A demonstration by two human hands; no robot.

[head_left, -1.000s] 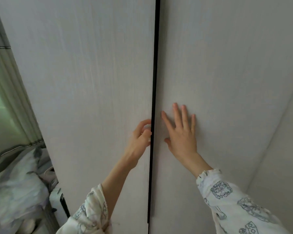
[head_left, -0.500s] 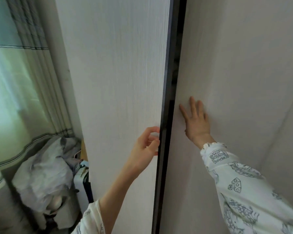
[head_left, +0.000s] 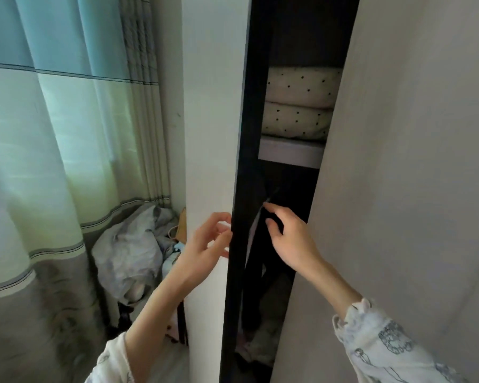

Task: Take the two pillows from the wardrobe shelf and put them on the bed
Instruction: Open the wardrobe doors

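Curtains (head_left: 53, 134) hang at nine o'clock, then the left hand (head_left: 205, 244) curls its fingers round the left wardrobe door (head_left: 210, 120) edge, two dotted pillows (head_left: 299, 103) sit stacked on the shelf (head_left: 288, 152) at one o'clock, and the right hand (head_left: 293, 241) hovers loosely curled, gripping nothing.

Two dotted cream pillows (head_left: 299, 102) lie stacked on the wardrobe shelf (head_left: 289, 153).

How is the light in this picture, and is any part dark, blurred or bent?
Head view: daylight glows through the curtain; the wardrobe interior is dark below the shelf, though both pillows show clearly; the left hand is slightly blurred; the wide lens tilts the doors.
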